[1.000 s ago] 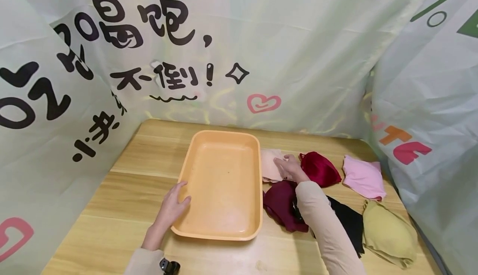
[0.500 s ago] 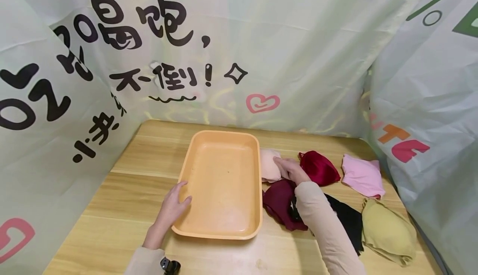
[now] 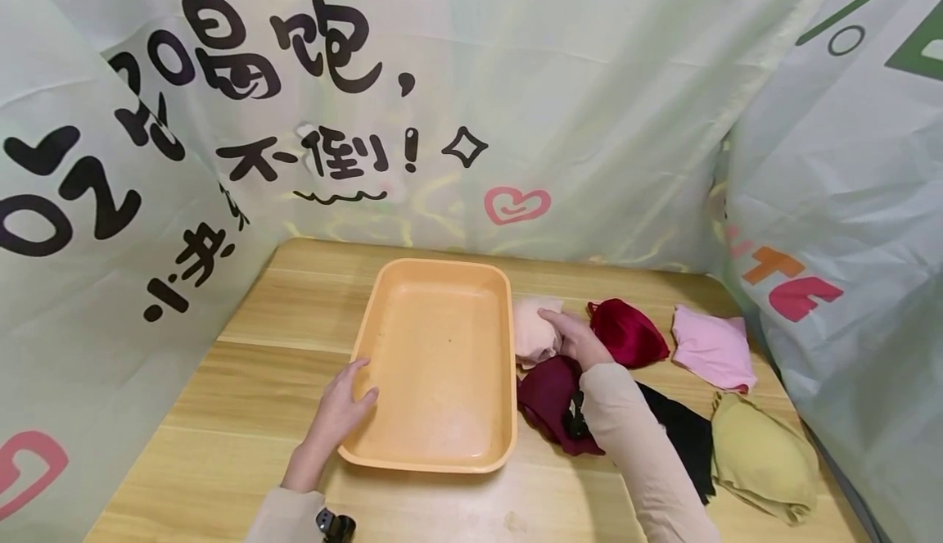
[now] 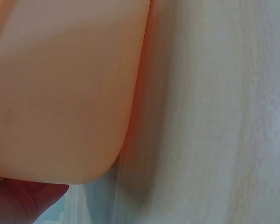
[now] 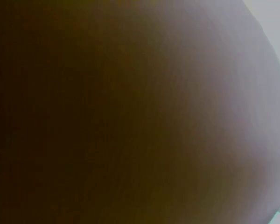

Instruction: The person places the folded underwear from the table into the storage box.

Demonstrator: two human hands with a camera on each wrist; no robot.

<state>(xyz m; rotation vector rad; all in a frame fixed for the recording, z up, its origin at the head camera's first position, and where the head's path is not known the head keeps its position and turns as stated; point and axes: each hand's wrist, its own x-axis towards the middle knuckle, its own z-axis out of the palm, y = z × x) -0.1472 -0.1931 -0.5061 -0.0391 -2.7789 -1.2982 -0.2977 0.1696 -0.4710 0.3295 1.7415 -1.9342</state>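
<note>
An orange plastic tray (image 3: 442, 371) stands on the wooden table, its inside bare. My left hand (image 3: 345, 400) grips its left rim near the front corner, thumb over the inside and fingers outside. In the left wrist view a bit of the left hand (image 4: 25, 200) shows under the tray wall (image 4: 65, 107). Just right of the tray lies a pale pink folded bra (image 3: 534, 332), puffed up. My right hand (image 3: 578, 337) holds its right side, index finger across the top; its other fingers are hidden. The right wrist view is a dark blur.
Beside the right hand lies a red bra (image 3: 629, 334). A burgundy bra (image 3: 548, 404), a black garment (image 3: 681, 436), a pink folded garment (image 3: 713, 348) and an olive-yellow one (image 3: 766, 461) spread rightward. Printed curtains (image 3: 604, 117) enclose the table (image 3: 258, 379).
The right hand's fingers have drawn together on the pale pink bra, which went from flat to bunched and rounded. The left hand and tray stay put.
</note>
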